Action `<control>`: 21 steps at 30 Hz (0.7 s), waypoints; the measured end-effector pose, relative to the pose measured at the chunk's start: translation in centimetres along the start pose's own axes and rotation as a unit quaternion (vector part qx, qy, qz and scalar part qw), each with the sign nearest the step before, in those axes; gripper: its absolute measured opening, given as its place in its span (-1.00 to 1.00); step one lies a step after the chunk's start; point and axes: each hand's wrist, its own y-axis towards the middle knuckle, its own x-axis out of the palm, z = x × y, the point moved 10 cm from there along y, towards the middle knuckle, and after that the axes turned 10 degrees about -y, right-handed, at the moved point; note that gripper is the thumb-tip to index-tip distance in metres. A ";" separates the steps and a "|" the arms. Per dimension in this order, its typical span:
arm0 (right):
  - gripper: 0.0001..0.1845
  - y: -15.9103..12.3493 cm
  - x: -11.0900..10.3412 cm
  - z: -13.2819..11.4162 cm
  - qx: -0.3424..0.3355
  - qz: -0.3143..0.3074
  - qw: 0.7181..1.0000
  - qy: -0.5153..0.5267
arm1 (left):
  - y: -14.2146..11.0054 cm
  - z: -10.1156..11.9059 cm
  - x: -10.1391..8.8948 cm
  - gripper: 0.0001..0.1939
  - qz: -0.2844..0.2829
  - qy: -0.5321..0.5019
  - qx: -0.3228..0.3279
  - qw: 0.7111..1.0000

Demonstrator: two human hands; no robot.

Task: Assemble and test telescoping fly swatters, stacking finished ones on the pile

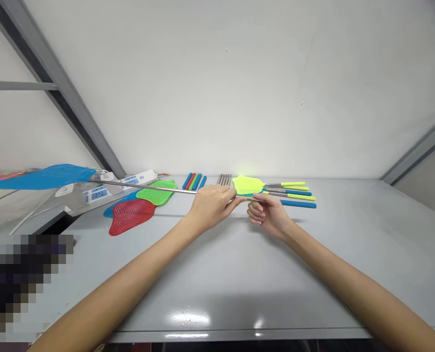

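Well, the left hand (212, 205) is clenched around a steel rod (159, 188), while the right hand (267, 215) pinches the rod's far tip between thumb and forefinger, its other fingers curled. The rod is held level above the table (313, 264), and a blue swatter (37, 178) sits on its end at 9 o'clock from the hands. Beyond the rod at 10 o'clock lie a red swatter (129, 216) and a green swatter (157, 193), with a power strip (99, 193) further out. At 12 o'clock, a yellow swatter (248, 185) lies just past the right hand, with blue grips (194, 181) and bare rods (224, 179) at 11 o'clock.
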 end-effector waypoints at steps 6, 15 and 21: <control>-0.63 0.1 -0.8 1.9 -0.005 -0.008 1.000 -0.010 | -1.7 -0.1 1.3 -0.64 -0.007 -0.011 -0.017 1.000; -0.64 -0.1 -1.3 2.1 -0.016 0.016 0.999 -0.035 | -2.5 -0.1 1.3 -0.66 0.000 0.000 -0.007 1.000; -0.63 -0.1 -1.1 2.1 -0.014 0.017 0.999 -0.042 | -2.6 -0.1 1.4 -0.68 -0.005 0.007 0.001 1.000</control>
